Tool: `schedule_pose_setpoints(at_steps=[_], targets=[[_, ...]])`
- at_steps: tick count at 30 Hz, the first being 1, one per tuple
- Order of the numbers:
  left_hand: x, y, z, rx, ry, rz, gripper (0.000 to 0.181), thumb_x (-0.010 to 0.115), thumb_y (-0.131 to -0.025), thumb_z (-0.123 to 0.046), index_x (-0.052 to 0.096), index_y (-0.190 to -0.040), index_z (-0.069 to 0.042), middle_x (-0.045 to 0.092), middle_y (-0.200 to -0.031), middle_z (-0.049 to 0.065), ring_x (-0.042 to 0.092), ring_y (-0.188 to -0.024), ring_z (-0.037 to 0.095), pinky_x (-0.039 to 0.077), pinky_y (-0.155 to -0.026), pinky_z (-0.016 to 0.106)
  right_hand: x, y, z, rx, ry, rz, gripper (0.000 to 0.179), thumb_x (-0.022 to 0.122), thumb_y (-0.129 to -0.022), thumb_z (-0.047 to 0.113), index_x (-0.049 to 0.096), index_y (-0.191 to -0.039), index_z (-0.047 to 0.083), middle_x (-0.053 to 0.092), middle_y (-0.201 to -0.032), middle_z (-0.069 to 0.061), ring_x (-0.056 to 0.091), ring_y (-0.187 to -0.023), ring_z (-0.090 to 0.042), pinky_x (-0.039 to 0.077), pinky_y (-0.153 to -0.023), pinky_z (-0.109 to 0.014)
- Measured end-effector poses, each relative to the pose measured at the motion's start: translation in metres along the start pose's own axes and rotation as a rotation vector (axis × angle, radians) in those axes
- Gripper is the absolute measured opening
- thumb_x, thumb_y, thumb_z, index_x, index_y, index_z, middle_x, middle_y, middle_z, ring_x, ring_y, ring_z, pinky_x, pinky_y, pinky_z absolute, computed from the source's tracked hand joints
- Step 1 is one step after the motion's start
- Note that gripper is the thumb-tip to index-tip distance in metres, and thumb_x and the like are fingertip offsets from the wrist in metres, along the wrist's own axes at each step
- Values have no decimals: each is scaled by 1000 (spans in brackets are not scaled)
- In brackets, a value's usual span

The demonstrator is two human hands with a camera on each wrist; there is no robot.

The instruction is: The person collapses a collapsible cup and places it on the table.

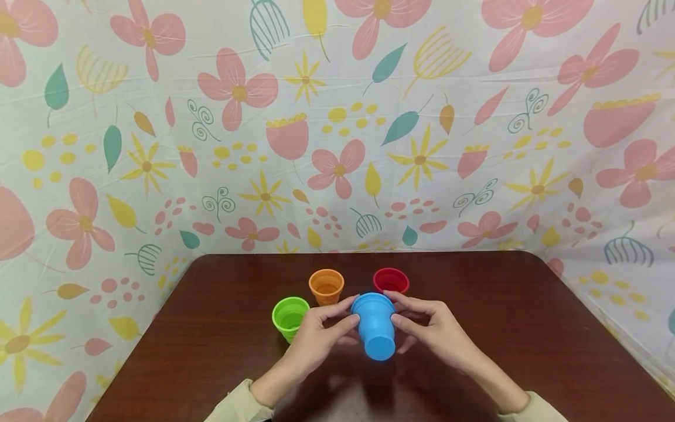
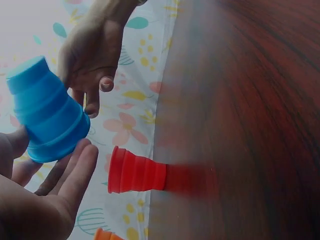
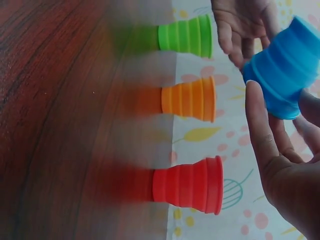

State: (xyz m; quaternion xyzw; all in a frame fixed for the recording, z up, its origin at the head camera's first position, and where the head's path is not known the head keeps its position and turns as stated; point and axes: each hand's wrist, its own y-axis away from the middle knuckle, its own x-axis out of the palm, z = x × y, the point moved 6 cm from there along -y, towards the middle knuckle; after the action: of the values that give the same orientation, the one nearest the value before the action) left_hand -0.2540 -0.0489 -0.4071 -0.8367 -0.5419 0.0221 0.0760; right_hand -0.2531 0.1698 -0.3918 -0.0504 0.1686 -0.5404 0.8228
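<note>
A blue ribbed collapsible cup point(image 1: 375, 325) is held above the table, tilted so its base faces the head camera and its rim points away. My left hand point(image 1: 323, 334) grips it on the left, the thumb on its side and fingers near the rim. From the other side my right hand point(image 1: 440, 334) pinches it between thumb and fingers. The left wrist view shows the cup point(image 2: 50, 110) stepped and fully extended. Some fingertips are hidden behind it.
On the dark wooden table point(image 1: 221, 340) stand three similar cups: green point(image 1: 290, 316) at the left, orange point(image 1: 326, 286) behind it, and red point(image 1: 391, 280) just beyond the blue one. A flower-patterned cloth point(image 1: 337, 117) hangs behind the table.
</note>
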Motion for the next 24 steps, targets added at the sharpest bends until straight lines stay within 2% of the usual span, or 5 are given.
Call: schedule_pose_setpoints(at_steps=[3, 9, 15, 18, 24], targets=[[0, 1, -1, 13, -22, -9, 44, 70, -104, -17, 64, -146, -10, 70, -125, 17, 76, -100, 31, 61, -90, 50, 1, 1, 0, 14, -9, 14, 55, 72, -101, 8, 56, -153, 9, 67, -128, -26, 73, -83, -42, 64, -64, -53], [0, 0, -2, 34, -84, -23, 40, 71, -103, -16, 67, -141, -5, 70, -131, 15, 72, -112, 29, 59, -94, 48, 3, 3, -3, 62, -28, 36, 55, 71, -102, 10, 54, -153, 3, 68, -130, -25, 73, -83, -42, 64, -66, -53], [2, -1, 0, 5, -60, 2, 39, 69, -104, -16, 66, -140, -2, 72, -126, 17, 77, -91, 38, 60, -85, 58, 6, 4, -6, 94, -50, 64, 53, 69, -103, 13, 55, -153, 5, 73, -114, -23, 70, -83, -50, 64, -67, -55], [2, -2, 0, 1, -78, 6, 37, 68, -105, -19, 67, -139, -2, 73, -122, 16, 76, -83, 42, 63, -79, 56, 9, 3, -7, 110, -61, 83, 51, 69, -104, 14, 56, -153, 7, 73, -107, -23, 71, -82, -48, 63, -68, -56], [4, -2, 2, -28, -66, 24, 37, 67, -106, -19, 67, -138, -1, 73, -124, 16, 77, -77, 34, 65, -74, 48, 12, 4, -9, 133, -67, 110, 50, 67, -105, 15, 56, -153, 6, 73, -105, -24, 74, -82, -40, 64, -71, -54]])
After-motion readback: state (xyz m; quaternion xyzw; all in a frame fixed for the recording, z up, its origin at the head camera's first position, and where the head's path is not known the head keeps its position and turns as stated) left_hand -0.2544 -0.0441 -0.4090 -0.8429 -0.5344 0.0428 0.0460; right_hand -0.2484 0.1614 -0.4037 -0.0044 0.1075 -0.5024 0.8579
